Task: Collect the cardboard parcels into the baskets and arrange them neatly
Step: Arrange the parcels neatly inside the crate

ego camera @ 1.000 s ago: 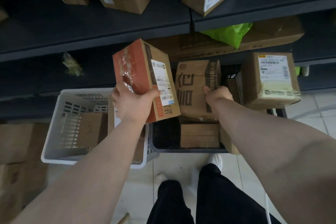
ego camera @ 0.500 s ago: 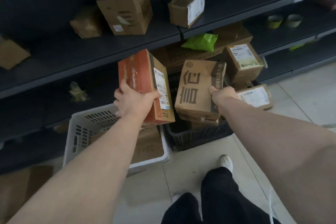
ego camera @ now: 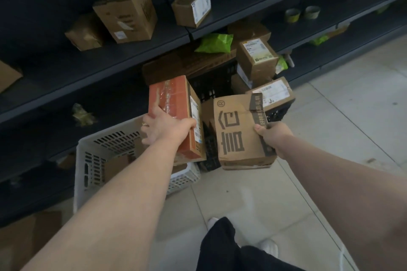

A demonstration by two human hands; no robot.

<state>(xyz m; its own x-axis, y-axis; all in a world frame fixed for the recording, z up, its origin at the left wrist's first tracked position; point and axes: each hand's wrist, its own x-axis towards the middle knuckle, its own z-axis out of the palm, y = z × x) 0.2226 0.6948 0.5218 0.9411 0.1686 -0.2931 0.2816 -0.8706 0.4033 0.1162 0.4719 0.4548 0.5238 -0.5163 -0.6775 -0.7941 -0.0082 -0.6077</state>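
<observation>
My left hand (ego camera: 164,128) grips an orange-faced cardboard parcel (ego camera: 176,103) with a white label, held upright over the gap between the two baskets. My right hand (ego camera: 274,136) grips a brown parcel (ego camera: 236,131) printed with large dark characters, held above the near edge of the black basket (ego camera: 211,86). The white slotted basket (ego camera: 123,138) stands on the floor to the left and holds brown parcels (ego camera: 115,166). More labelled parcels (ego camera: 256,57) are piled in and on the right side of the black basket.
Dark shelves run along the back with loose parcels (ego camera: 126,10), a small labelled box (ego camera: 192,6), a green bag (ego camera: 214,43) and two tape rolls (ego camera: 301,13). Cardboard boxes (ego camera: 28,233) sit on the floor at lower left. My legs stand on pale tiles (ego camera: 330,116).
Both parcels came down and toward me, away from the shelf, and now sit lower over the baskets. My view swung back and to the right, showing more floor and shelf.
</observation>
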